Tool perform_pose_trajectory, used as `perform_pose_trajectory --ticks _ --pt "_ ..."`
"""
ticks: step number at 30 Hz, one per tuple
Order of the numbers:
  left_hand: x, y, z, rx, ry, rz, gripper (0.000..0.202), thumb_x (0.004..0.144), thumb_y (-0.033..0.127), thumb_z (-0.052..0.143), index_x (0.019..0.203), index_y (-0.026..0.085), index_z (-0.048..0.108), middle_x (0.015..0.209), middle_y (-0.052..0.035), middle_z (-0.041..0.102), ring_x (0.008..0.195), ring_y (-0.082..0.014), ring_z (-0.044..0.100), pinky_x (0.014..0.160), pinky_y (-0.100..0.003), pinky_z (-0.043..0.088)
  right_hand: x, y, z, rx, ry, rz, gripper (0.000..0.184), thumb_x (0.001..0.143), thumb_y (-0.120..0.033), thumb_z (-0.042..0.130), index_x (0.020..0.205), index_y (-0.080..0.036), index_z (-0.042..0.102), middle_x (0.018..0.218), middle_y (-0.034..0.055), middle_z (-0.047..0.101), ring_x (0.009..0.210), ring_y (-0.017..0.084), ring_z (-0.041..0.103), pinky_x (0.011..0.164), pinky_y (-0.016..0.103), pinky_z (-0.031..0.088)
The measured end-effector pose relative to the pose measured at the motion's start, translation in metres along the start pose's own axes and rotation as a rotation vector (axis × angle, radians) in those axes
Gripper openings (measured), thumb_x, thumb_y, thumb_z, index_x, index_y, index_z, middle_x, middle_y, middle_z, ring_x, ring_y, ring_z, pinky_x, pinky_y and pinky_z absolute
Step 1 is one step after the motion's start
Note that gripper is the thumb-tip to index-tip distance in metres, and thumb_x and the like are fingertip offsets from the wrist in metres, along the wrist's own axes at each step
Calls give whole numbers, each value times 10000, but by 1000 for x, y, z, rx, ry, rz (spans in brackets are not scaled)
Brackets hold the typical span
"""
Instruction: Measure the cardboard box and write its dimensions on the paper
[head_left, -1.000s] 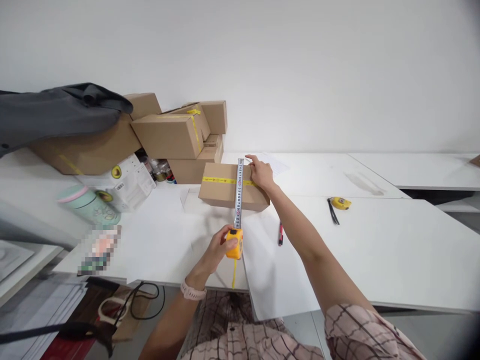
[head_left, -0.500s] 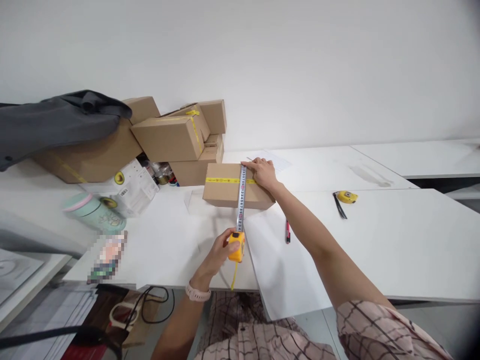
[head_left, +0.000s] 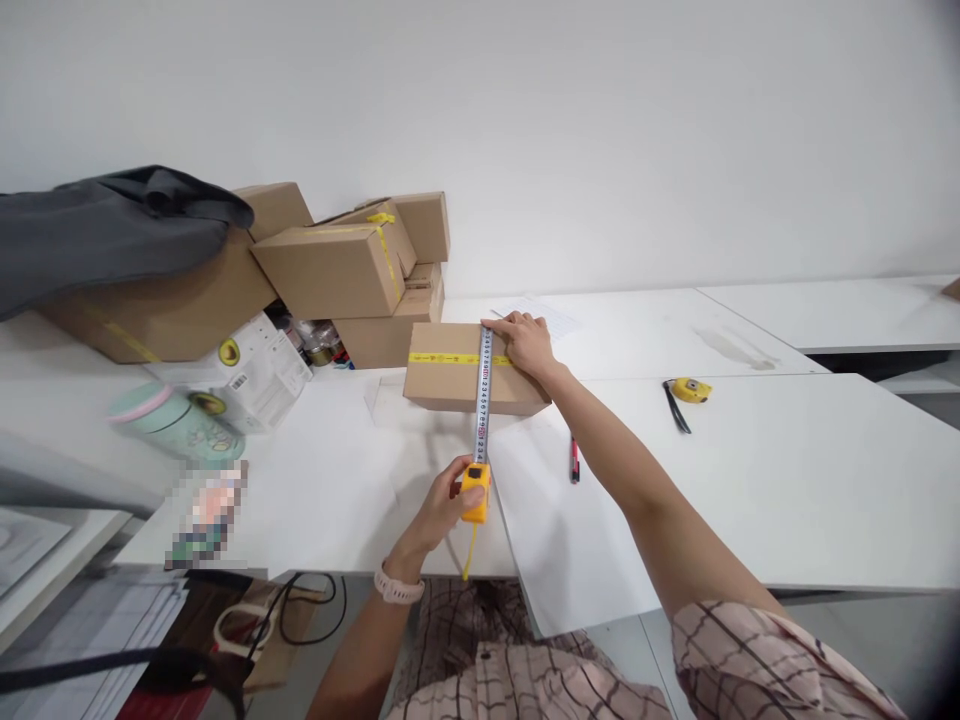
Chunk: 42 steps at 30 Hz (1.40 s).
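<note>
Mid-frame, left hand [head_left: 441,508] is gripping the tape measure [head_left: 478,480], spread right hand [head_left: 529,346] seemingly anchoring its tip on the box [head_left: 444,378].

A pale pink garment [head_left: 540,690] with dark grid lines, short-sleeved; left of its dark button [head_left: 486,656], a slotted pink wristband [head_left: 400,589], possibly a watch strap.

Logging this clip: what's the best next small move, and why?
Probably read the tape blade where it crosses the near edge of the cardboard box: the right hand is at the blade's far end, the left hand holds the orange case.
</note>
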<state>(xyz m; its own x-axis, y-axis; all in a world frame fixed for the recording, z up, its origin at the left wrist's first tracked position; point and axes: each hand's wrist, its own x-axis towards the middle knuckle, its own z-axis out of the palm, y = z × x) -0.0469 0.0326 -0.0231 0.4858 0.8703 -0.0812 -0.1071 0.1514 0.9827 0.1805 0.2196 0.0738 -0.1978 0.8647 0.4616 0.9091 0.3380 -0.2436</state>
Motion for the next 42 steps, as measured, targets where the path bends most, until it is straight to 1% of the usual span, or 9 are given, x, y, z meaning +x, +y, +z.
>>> perform_pose_trajectory --ticks 5,8,12,15,21,31,34,37,42 --pt "-21 15 -1 -43 64 -20 597 743 537 791 1203 202 613 1071 -93 638 746 -182 652 614 -304 565 -2 0 -1 -6 13 -12 610 934 -90 327 1427 -337 587 1156 102 634 1000 266 503 878 404 301" --pt "-47 28 -13 -62 146 103 711 684 572 811 1260 206 612 1237 -149 635 740 -211 682 612 -340 589 -9 -2 -4 -18 24 -9 607 965 -106 284 1504 -289 495 1118 113 654 987 265 506 873 398 310" --pt "-56 40 -41 -20 477 348 718 676 563 805 1277 245 574 1415 -135 550 796 -220 699 661 -367 619 -27 -10 -8 -30 84 -16 487 1044 -254 262 1388 -244 607 1179 128 670 1089 281 499 1001 450 271" --pt "-33 41 -62 6 645 350 665 679 521 798 1214 231 532 1226 -96 634 759 -200 692 667 -369 618 -44 -16 -9 -34 141 28 468 1054 -428 310 1363 -258 617 1271 130 643 1191 316 447 1049 508 254" --pt "3 25 -68 -36 535 236 583 687 496 768 1125 197 526 979 -26 628 726 -174 667 682 -360 609 -80 -17 -1 -34 143 -24 562 992 -560 441 1455 -253 531 1375 146 549 1274 338 389 1013 472 368" --pt "-12 1 -52 66 570 151 644 682 522 770 1176 196 516 981 -31 633 745 -187 665 688 -353 592 -139 -8 36 90 119 -2 431 1005 -378 455 1407 -279 575 1403 110 569 1374 288 427 1215 572 174" --pt "-38 11 -34 285 457 133 658 683 443 801 1248 218 551 1003 -44 651 818 -209 650 684 -315 571 -151 -13 10 279 206 143 437 1026 -411 387 1402 -285 569 1392 105 592 1348 274 470 1161 535 311" --pt "-65 19 -3 565 134 4 573 732 347 761 1272 256 591 1012 -46 661 842 -220 637 703 -313 558 -171 -9 -26 647 242 319 555 1044 -515 225 1513 -285 411 1320 111 638 1035 220 647 868 391 539" --pt "-74 18 44 757 -240 -81 553 690 277 723 1236 263 638 1047 -40 663 826 -217 626 738 -310 532 -217 6 -61 949 301 518 565 991 -643 337 1408 -291 487 1002 63 705 535 137 512 481 295 454"
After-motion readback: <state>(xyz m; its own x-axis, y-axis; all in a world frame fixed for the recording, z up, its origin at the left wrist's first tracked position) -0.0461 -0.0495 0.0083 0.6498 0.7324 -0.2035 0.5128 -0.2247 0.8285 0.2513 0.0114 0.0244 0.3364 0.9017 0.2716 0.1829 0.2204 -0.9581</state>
